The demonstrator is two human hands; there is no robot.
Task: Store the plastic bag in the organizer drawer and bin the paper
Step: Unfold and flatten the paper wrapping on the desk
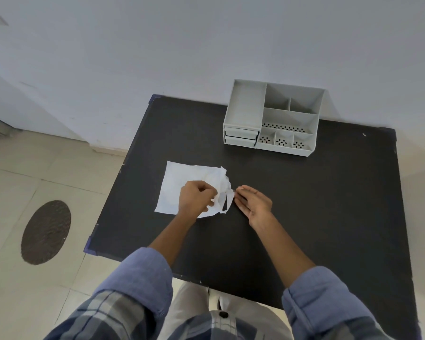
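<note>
Now left hand (pixel 196 200) pinching crumpled paper (pixel 182 185) edge; right hand (pixel 254 204) open, just beside.

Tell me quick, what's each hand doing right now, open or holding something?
Left hand: closed, pinching the crumpled edge of the white sheet on the black table.
Right hand: open, fingers extended, flat on the table beside the sheet, holding nothing.
</note>
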